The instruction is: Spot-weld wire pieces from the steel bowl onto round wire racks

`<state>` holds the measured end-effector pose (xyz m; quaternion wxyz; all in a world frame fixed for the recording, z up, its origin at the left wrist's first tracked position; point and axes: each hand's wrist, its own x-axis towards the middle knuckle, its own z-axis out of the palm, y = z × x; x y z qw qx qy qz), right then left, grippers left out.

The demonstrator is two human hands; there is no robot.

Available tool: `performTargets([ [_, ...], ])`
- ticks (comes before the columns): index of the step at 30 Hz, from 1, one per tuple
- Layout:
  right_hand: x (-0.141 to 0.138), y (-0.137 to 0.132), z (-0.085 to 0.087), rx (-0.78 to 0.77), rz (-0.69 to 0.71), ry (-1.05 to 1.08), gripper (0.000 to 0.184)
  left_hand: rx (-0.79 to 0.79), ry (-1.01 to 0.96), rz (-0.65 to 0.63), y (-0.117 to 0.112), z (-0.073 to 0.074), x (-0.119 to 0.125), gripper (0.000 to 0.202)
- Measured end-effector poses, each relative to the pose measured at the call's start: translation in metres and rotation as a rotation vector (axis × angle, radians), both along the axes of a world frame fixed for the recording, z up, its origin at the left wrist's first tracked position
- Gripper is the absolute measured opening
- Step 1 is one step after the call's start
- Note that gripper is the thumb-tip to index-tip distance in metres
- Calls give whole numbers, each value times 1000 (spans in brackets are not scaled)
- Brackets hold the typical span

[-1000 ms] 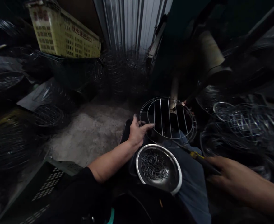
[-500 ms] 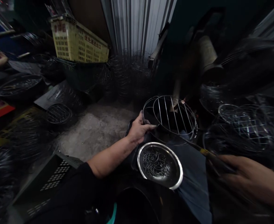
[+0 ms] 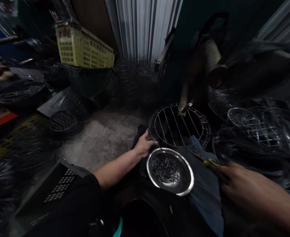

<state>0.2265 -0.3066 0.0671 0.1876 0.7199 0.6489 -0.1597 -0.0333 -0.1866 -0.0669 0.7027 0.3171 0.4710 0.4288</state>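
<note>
Round wire rack [image 3: 179, 126] lay just past the left hand [image 3: 144, 144], its partly curled fingers [image 3: 152, 142] at the rim, seemingly steadying it, though grip was unclear, while the closed right hand [image 3: 252, 187] aimed yellow-gripped pliers [image 3: 210, 162] rackward, a steel bowl [image 3: 191, 174] of wire clips [image 3: 165, 169] within reach between the hands.

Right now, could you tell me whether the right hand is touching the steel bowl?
Apart: the head view shows a plain gap between the right hand and the steel bowl.
</note>
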Motion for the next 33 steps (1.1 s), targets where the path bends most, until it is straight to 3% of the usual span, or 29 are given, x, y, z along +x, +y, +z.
performTargets([
  [3,-2,-1,10,-165,-69,-63,41,412,508,147,9,9,-17,91],
  [4,-2,-1,13,-179,-73,-82,42,620,663,150,14,17,-18,85],
  [5,-1,-1,14,-187,-68,-94,41,844,774,75,20,26,-16,79],
  [6,0,0,14,-193,-56,-100,41,1062,857,-52,27,36,-9,76],
  [8,3,1,10,-198,-27,-98,41,1391,1001,-431,41,53,14,75],
  [10,9,2,4,-204,-18,-92,41,1545,1151,-773,53,63,41,75],
  [11,13,1,0,-207,-21,-94,40,1593,1206,-900,59,64,54,73],
  [13,22,0,-6,-201,-33,-93,38,1673,1277,-1010,68,61,75,68],
  [19,41,1,-15,-192,-111,-47,41,1888,1279,-879,81,36,105,46],
  [25,32,3,-10,-116,-143,-100,32,1920,1237,-865,86,28,112,42],
  [33,12,-7,-1,6,150,-330,31,1857,1139,-989,91,28,114,44],
])
